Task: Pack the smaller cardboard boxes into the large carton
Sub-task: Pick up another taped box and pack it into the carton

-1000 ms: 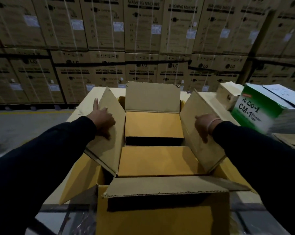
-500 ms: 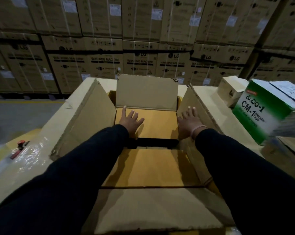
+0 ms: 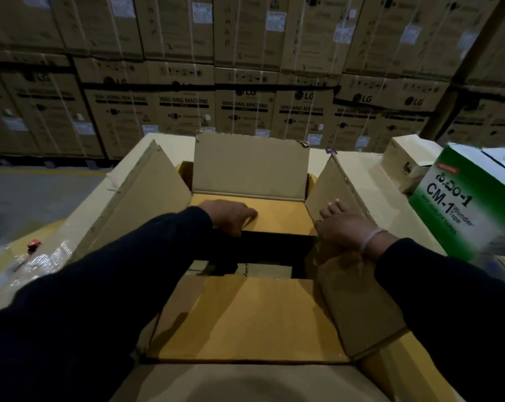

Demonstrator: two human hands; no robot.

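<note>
Both arms extended forward in dark sleeves. Left hand (image 3: 231,216) palm-down, fingers curled over an edge. Right hand (image 3: 342,226) palm-down, fingers extended.

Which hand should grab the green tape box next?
Probably the right hand: the green tape box stands on its side, just past the carton's right flap. The left hand grips the inner box edge, farther away.

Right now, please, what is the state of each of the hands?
Left hand: fingers curled over the near edge of the far yellow box, gripping it.
Right hand: on that box's right end, grip hidden.
</note>
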